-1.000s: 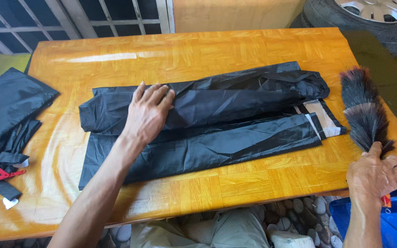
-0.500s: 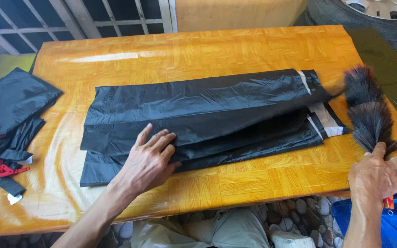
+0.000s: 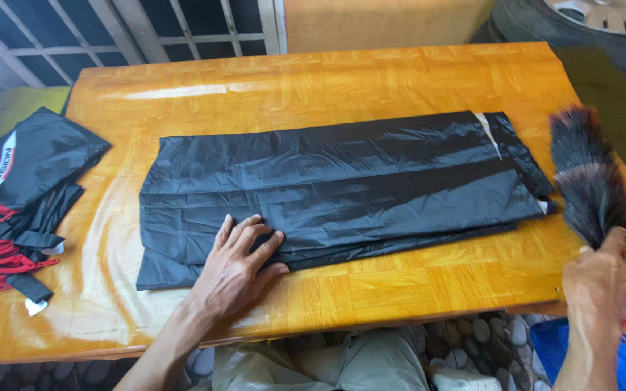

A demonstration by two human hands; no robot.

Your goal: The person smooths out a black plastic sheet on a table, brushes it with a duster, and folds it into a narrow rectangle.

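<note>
head view, looking down, table [image 3: 400,72] near

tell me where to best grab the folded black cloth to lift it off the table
Probably the near long edge of the folded black cloth, coming from the person's side: the layers fan apart there by the left hand, so fingers could slip under the whole stack on the wooden table.

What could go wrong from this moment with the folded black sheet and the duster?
1. The left hand presses only the near corner of the black folded sheet; the slick layers might slide apart.
2. The feather duster in the right hand lies close to the sheet's right end and may snag or shift it.
</note>
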